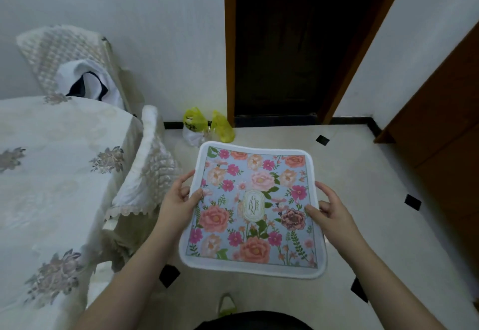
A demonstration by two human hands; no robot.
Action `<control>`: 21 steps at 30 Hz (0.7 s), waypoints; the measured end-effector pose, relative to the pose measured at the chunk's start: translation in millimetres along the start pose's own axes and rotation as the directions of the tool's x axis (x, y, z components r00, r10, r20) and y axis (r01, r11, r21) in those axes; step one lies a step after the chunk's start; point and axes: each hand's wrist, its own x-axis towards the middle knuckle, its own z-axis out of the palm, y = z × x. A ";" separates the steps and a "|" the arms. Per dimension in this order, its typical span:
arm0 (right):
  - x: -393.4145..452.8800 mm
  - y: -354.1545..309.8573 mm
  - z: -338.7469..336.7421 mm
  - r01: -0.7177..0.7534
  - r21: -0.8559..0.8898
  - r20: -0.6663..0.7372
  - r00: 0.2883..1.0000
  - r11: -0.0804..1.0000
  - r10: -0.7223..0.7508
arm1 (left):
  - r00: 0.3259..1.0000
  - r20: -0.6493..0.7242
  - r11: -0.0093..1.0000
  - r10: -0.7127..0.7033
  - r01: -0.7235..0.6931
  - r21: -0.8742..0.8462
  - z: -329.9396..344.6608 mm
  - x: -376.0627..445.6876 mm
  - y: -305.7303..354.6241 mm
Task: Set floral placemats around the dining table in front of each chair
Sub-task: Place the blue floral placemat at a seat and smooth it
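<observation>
We held one floral placemat (252,209) flat in the air over the tiled floor (363,174), right of the dining table (51,174). Our left hand (176,201) gripped its left edge, thumb on top, fingers under. Our right hand (328,210) pinched the right edge the same way. The table had a pale embroidered cloth; a chair (147,174) with a quilted cover stood just beside it. Yellow plastic bags (207,125) sat by the wall near a dark doorway (298,44).
</observation>
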 end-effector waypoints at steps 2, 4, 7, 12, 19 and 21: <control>23.0 -13.2 8.9 0.029 -0.024 0.010 1.000 0.999 -0.028 | 1.000 -0.012 1.000 -0.006 0.006 0.010 -5.2 22.0 10.5; 43.5 -23.5 15.0 0.040 -0.025 0.016 0.999 0.999 -0.040 | 1.000 -0.026 1.000 -0.003 0.003 0.019 -7.0 42.3 19.7; 73.3 -31.2 17.8 0.032 -0.017 0.025 0.999 0.999 -0.032 | 0.999 -0.036 1.000 0.001 0.000 0.021 -6.2 68.7 29.5; 135.2 -35.9 12.1 0.003 -0.007 0.064 0.998 1.000 -0.003 | 0.997 -0.061 0.999 -0.039 0.041 0.024 8.3 116.5 35.6; 248.3 -58.8 -10.0 0.020 -0.022 0.136 0.991 1.000 -0.017 | 0.987 -0.154 0.995 -0.054 0.066 0.070 47.8 193.8 59.6; 277.2 -70.5 -17.7 0.025 -0.030 0.154 0.988 0.999 -0.020 | 0.983 -0.176 0.995 -0.048 0.063 0.080 55.7 214.5 73.4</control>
